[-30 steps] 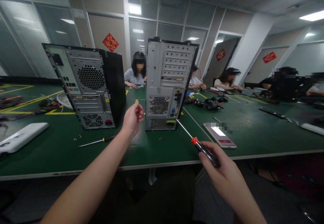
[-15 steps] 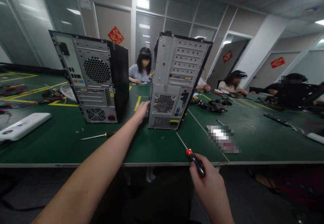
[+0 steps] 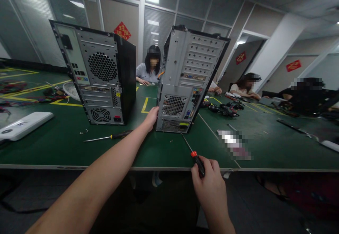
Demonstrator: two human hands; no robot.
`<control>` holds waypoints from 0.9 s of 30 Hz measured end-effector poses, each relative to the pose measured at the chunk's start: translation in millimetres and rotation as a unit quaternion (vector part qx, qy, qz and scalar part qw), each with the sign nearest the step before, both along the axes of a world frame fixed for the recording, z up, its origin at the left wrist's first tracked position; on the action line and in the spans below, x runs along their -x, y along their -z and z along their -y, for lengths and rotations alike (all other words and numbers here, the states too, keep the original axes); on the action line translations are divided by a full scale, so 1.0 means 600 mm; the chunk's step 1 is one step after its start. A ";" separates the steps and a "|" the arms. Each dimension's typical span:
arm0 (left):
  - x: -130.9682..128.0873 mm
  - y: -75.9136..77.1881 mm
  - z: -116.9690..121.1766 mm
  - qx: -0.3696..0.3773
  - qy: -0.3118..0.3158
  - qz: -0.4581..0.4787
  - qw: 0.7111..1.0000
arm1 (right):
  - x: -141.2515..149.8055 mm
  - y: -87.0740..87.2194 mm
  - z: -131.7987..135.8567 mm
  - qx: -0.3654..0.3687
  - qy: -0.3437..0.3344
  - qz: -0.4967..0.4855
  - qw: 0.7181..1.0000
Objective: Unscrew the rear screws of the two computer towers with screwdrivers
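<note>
A grey computer tower [image 3: 176, 75] stands in front of me with its back panel facing me; it looks slightly tilted to the right. My left hand [image 3: 152, 118] is against its lower left side, the fingers hidden behind the edge. In my right hand [image 3: 209, 175] is a screwdriver [image 3: 199, 165] with a black handle and red collar. Its shaft points forward, the tip near the tower's bottom edge; whether they touch I cannot tell. A second screwdriver [image 3: 119, 135], black and yellow, lies on the table [image 3: 164, 156] beyond my left forearm.
Another computer tower [image 3: 100, 68] stands to the left. Small metal bits [image 3: 84, 131] lie before it. A white device [image 3: 26, 124] is at far left, a blurred phone [image 3: 234, 145] at right. Black cables [image 3: 225, 108] lie behind. Several people sit across the table, one person [image 3: 149, 68] between the towers.
My left hand has moved forward to the tower's left side, and the tower has turned slightly, showing more of that side. The screwdriver in my right hand has come down and left, off the back panel.
</note>
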State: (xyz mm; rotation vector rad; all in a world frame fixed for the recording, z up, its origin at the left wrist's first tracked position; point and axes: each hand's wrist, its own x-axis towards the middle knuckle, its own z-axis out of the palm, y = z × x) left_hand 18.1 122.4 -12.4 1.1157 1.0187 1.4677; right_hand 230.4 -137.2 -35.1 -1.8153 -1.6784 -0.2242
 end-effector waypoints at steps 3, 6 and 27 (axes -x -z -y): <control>0.002 0.001 0.002 0.015 0.017 0.022 0.999 | 0.004 0.000 -0.002 0.003 0.006 0.007 1.000; 0.002 -0.003 0.007 0.013 0.016 0.019 1.000 | 0.008 -0.001 -0.005 0.006 0.014 0.014 1.000; 0.003 0.004 0.002 0.018 0.002 -0.004 1.000 | 0.019 -0.005 -0.012 0.009 0.018 0.021 1.000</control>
